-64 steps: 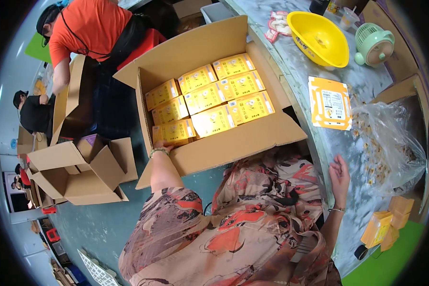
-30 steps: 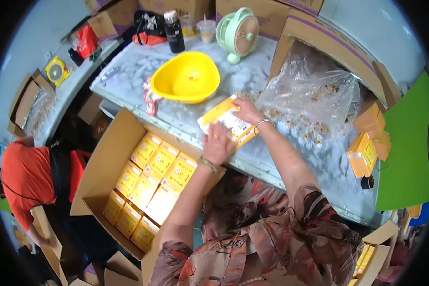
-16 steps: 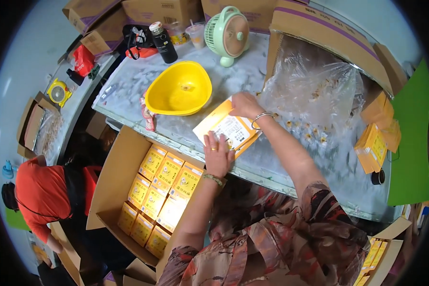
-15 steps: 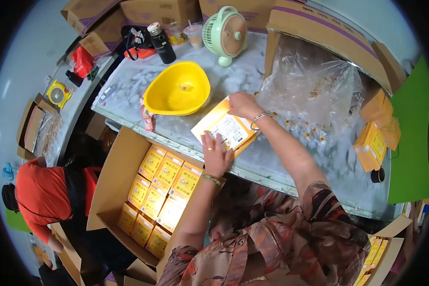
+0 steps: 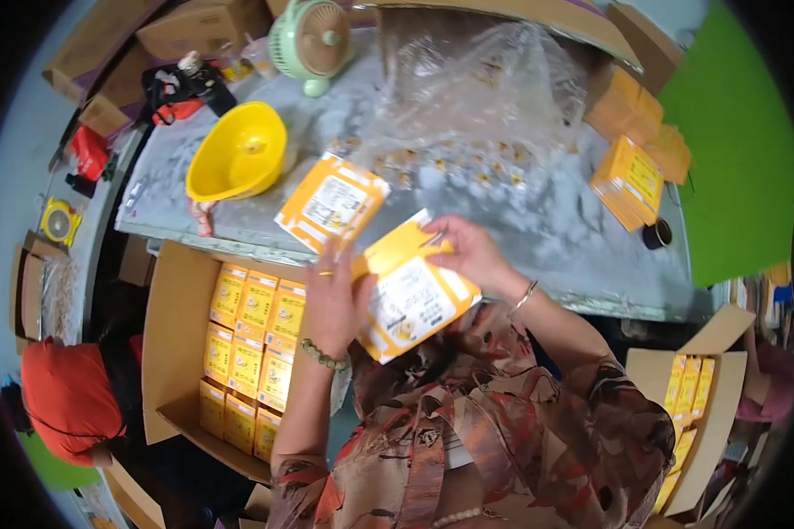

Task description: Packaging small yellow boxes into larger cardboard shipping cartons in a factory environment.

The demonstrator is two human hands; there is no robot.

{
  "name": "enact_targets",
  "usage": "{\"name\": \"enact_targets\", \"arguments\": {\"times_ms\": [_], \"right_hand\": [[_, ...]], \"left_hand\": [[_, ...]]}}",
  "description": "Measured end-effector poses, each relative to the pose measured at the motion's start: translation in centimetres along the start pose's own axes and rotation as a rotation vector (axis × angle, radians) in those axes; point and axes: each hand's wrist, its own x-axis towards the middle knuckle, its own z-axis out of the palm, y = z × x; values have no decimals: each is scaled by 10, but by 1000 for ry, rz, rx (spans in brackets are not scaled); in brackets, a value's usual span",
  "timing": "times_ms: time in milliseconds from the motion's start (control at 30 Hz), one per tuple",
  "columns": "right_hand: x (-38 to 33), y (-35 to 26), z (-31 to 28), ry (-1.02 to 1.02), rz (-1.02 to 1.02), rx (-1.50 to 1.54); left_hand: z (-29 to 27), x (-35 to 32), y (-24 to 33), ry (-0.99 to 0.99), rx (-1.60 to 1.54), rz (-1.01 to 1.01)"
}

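Between my two hands a folding carton [image 5: 415,295], yellow and white with a printed panel, is held tilted in front of my body at the table's front edge. My right hand [image 5: 476,256] pinches its upper edge near a raised flap. At its left side my left hand [image 5: 331,300] grips it, thumb against the edge and part of the fingers hidden. A second flat carton [image 5: 333,203] lies on the table just beyond my left fingertips. Below to the left stands an open cardboard box [image 5: 169,353] packed with rows of yellow cartons [image 5: 247,366].
A yellow basin [image 5: 238,154] and a green fan [image 5: 311,42] stand at the back left. Beyond my hands, a clear plastic bag [image 5: 494,97] spills small dried pieces [image 5: 481,166]. Stacked flat cartons [image 5: 631,183] lie at right, beside a tape roll [image 5: 657,234]. A co-worker [image 5: 71,397] bends at left.
One carton has come off the table toward my body, held in both hands; another stays lying on the table. My view has swung right, and the co-worker bends lower.
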Motion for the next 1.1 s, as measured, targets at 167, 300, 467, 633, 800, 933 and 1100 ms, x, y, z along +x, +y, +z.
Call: {"name": "enact_targets", "arguments": {"times_ms": [167, 300, 467, 633, 800, 933, 1100], "right_hand": [[-85, 11, 11, -249, -97, -85], [-113, -3, 0, -275, 100, -181], [-100, 12, -9, 121, -187, -311], [-83, 35, -13, 462, -347, -427], [-101, 56, -1, 238, -126, -183], [-102, 47, 1, 199, -167, -62], [-104, 37, -2, 184, -229, -161]], "left_hand": [[4, -22, 57, -411, -429, 56], [12, -27, 69, -639, -620, 179], [16, -22, 55, -709, -851, 66], [27, -24, 85, -165, -1218, -583], [43, -53, 98, -75, -1373, -637], [42, -50, 82, -167, -1398, -786], [39, -39, 84, -154, -1052, -620]]}}
